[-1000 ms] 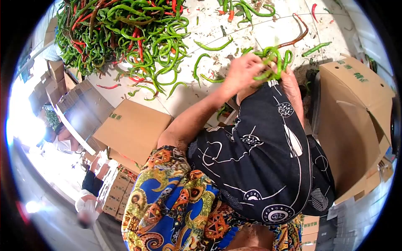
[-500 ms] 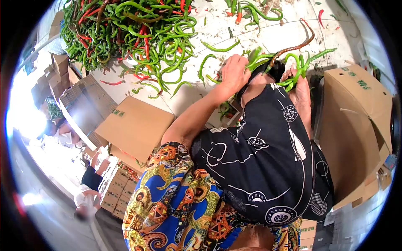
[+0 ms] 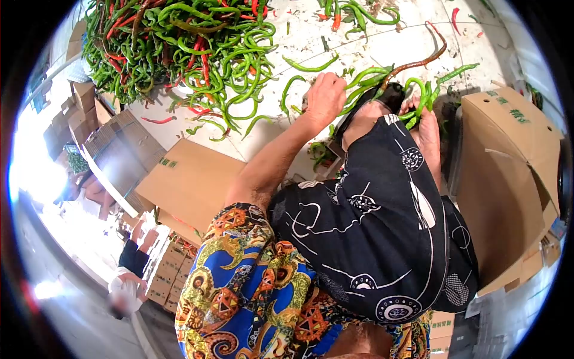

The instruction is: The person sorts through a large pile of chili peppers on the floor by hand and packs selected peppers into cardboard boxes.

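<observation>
My left hand [image 3: 326, 97] is over the tiled floor with its fingers curled down. The fingertips are hidden, so whatever they may hold does not show. A curved green chili pepper [image 3: 287, 94] lies just left of it. My right hand [image 3: 426, 128], beyond my raised knee, is closed around several green chili peppers [image 3: 426, 96]. Between the hands, more green chili peppers [image 3: 366, 78] and a long brownish-red chili pepper [image 3: 412, 63] lie by my black shoe [image 3: 391, 96].
A large heap of green and red chili peppers [image 3: 179, 54] covers the floor at upper left. An open cardboard box [image 3: 496, 191] stands at right. A closed carton [image 3: 188, 176] and flattened cardboard [image 3: 122, 149] are at left. Another person [image 3: 128, 269] is at lower left.
My left hand has moved a little left, away from the green chili peppers by my shoe, which stay there. My right hand still holds its bunch.
</observation>
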`<state>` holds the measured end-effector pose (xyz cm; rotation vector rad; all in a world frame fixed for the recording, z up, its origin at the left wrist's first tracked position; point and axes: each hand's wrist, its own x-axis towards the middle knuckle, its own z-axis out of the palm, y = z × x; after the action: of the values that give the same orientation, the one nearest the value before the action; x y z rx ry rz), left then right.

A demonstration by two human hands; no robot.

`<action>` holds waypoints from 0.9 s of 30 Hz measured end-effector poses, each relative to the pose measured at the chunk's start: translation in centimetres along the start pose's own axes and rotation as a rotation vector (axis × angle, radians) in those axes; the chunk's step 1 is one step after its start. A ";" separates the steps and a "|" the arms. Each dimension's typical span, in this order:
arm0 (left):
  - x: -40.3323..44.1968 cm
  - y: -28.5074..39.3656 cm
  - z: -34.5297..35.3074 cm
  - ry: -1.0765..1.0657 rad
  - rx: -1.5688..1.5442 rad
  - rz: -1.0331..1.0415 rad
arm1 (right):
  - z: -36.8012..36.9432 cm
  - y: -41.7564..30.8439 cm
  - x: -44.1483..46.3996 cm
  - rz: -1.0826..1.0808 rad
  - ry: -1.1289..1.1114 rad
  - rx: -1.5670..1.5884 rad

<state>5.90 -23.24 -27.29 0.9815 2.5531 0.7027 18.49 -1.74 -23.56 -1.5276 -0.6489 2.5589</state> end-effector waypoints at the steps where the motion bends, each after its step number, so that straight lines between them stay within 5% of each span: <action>1: 0.5 0.5 -0.9 0.058 -0.090 0.012 | 0.2 -0.1 -0.1 -0.005 -0.015 0.003; 4: 2.4 1.7 -3.4 0.171 -0.359 0.035 | 3.3 -1.5 -1.5 0.009 -0.029 -0.091; 8: 2.5 6.5 -5.8 -0.009 -0.572 0.098 | 5.1 -0.3 0.3 0.082 -0.134 -0.243; 13: 1.9 3.8 -4.9 -0.061 -0.686 -0.001 | 5.8 -1.0 1.3 0.146 -0.153 -0.409; 15: 2.2 -1.6 -3.8 0.116 -0.247 0.070 | 3.7 -2.2 1.8 0.090 -0.264 -0.148; 19: 1.5 -6.2 -4.6 -0.097 0.356 -0.049 | 2.3 -4.6 0.3 -0.033 -0.235 -0.094; 22: 1.1 -5.4 -5.2 -0.016 0.098 -0.069 | 0.0 -4.5 0.4 -0.022 -0.232 -0.068; 25: -0.6 -3.3 -4.6 -0.228 -0.393 -0.421 | -0.3 -3.7 0.2 -0.033 -0.122 -0.051; 27: -3.9 -2.8 -2.4 0.017 -0.178 -0.027 | 0.1 -2.8 -0.3 -0.015 -0.047 -0.019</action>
<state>6.13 -28.55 -26.36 0.8845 2.4621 0.9166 18.20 0.66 -22.14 -1.4661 -0.6888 2.5918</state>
